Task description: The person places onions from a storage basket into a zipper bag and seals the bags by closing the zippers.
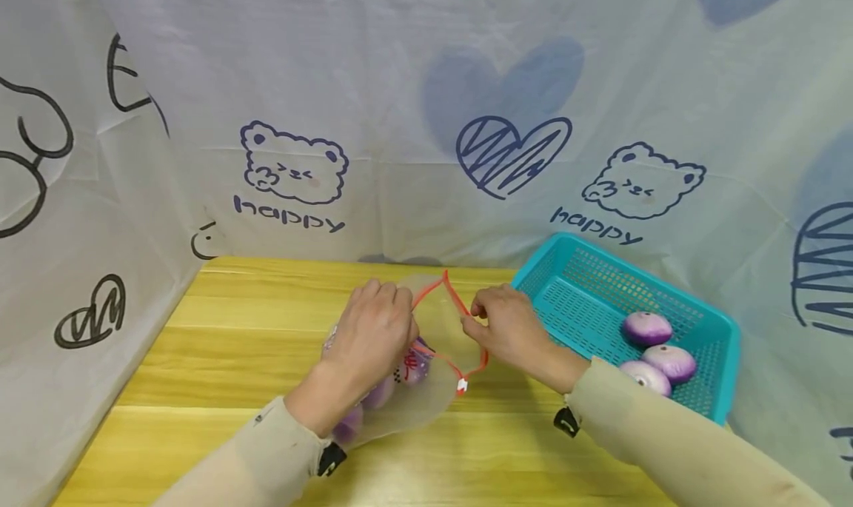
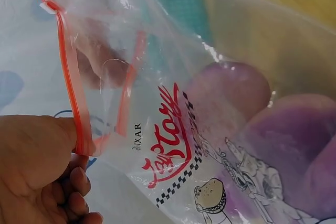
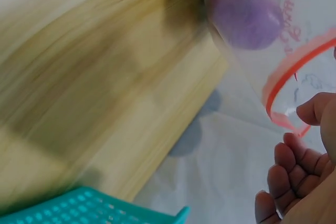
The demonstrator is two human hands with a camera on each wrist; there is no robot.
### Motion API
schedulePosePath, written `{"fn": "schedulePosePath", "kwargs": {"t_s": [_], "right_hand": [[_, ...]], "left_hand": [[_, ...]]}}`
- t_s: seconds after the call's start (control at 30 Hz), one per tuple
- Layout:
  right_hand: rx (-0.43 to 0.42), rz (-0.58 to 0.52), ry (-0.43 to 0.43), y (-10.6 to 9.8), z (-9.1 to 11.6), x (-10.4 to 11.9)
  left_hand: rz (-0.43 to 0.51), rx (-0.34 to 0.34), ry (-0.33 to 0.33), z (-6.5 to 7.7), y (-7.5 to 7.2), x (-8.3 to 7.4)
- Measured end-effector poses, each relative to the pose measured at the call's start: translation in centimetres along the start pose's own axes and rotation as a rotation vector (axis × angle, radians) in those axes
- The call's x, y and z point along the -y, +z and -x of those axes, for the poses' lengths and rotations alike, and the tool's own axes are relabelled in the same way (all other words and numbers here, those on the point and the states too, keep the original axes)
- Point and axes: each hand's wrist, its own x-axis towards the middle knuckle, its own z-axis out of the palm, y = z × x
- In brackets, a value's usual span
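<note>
Left hand (image 1: 376, 322) pinching clear bag (image 1: 426, 407) of onions (image 1: 380, 394), right hand (image 1: 509, 326) at its rim (image 1: 456, 294), grip hard to tell, basket (image 1: 729, 359) nearby

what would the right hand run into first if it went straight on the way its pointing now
Most likely the orange rim of the clear bag, which lies right at the fingertips of the right hand; whether they already touch is hard to tell.

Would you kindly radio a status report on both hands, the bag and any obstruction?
Left hand pinches orange rim of translucent bag; right hand at rim, grip unclear. Bag open, purple onions inside. Teal basket at right, not blocking.
</note>
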Motion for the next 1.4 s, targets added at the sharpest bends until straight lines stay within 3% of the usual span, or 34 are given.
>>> {"fn": "schedulePosePath", "kwargs": {"t_s": [0.23, 0.5, 0.7, 0.9, 1.1, 1.4], "right_hand": [[-0.097, 0.075, -0.129, -1.2, 0.9, -1.7], [-0.238, 0.264, -0.274, -2.7, 2.0, -5.3], [-0.275, 0.408, -0.367, -3.7, 2.7, -7.7], [-0.271, 0.487, -0.41, -4.2, 2.9, -9.2], [-0.241, 0.528, -0.395, -4.7, 3.3, -11.2], [-0.118, 0.657, -0.358, -5.7, 4.6, -16.0]], "left_hand": [[0.053, 0.006, -0.032, 0.5, -0.2, 0.0], [0.117, 0.024, -0.085, 0.7, -0.2, 0.2], [0.14, 0.029, -0.096, 0.8, -0.6, 0.4], [0.156, 0.035, -0.1, 0.9, -0.8, 0.4], [0.169, 0.059, -0.118, 1.1, -0.9, 0.5], [0.198, 0.062, -0.137, 1.1, -1.2, 0.9]]}}
